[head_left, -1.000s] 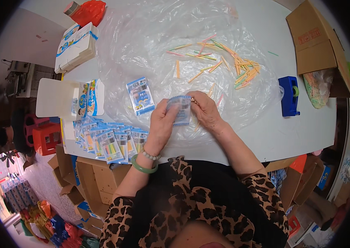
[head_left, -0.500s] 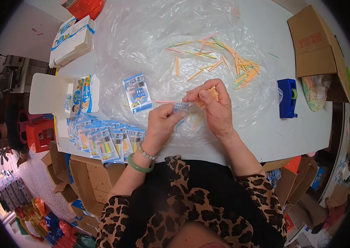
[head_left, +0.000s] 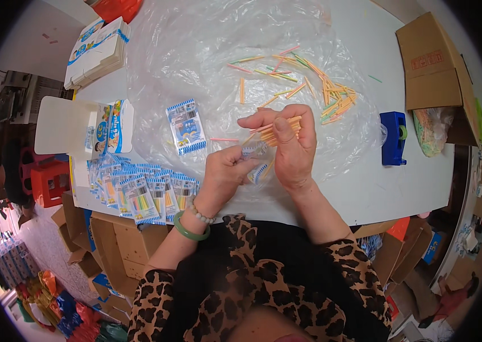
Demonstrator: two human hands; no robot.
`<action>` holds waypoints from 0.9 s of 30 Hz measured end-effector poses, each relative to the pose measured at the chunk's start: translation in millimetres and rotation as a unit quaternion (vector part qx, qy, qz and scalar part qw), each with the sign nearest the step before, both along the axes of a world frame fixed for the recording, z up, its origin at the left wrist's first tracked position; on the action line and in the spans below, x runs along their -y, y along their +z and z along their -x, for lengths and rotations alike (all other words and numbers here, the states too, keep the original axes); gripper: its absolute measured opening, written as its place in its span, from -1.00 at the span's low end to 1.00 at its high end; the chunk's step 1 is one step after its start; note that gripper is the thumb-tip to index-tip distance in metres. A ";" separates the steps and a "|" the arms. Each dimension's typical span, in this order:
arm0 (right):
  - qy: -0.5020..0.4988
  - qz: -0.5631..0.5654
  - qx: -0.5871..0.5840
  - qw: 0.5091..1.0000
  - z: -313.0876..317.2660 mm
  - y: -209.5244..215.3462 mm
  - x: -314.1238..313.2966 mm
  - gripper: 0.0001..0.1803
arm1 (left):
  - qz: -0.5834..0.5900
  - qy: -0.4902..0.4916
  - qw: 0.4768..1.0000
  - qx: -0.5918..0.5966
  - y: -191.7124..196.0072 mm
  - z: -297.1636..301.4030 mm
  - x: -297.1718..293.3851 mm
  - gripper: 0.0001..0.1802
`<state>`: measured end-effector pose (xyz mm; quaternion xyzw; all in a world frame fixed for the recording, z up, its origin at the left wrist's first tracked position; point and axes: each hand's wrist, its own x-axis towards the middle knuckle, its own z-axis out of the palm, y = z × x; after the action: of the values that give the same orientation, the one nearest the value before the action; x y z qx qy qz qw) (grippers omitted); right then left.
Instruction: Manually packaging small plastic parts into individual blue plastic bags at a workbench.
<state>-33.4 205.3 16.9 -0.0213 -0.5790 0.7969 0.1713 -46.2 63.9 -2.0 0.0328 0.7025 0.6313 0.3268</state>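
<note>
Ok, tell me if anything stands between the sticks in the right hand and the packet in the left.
Nothing visible does: the bundle of sticks in the right hand is close by the packet in the left hand. A loose pink stick lies left of them. Whether the packet's mouth is open, I can't tell.

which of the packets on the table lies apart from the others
The blue-and-white packet flat on the clear plastic sheet, beyond the left hand. It lies alone, while the other packets overlap in a pile nearer the person.
</note>
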 end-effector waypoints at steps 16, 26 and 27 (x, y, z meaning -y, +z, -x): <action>0.049 -0.139 0.013 0.989 -12.3 -21.8 -8.5 -0.81 | -0.074 -0.024 0.993 0.087 -5.7 3.9 7.3 -0.90; 0.023 -0.079 0.001 0.997 -13.2 -20.4 -10.7 -0.78 | -0.097 -0.043 0.989 0.100 -3.6 2.1 9.1 -0.87; 0.031 -0.068 -0.001 0.997 -13.9 -19.6 -11.4 -0.77 | -0.098 -0.045 0.989 0.101 -5.8 2.1 8.7 -0.87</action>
<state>-19.5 216.7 -2.7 0.0090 -0.6324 0.7602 0.1485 -48.3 55.2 -7.9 0.0320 0.5985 0.6819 0.4192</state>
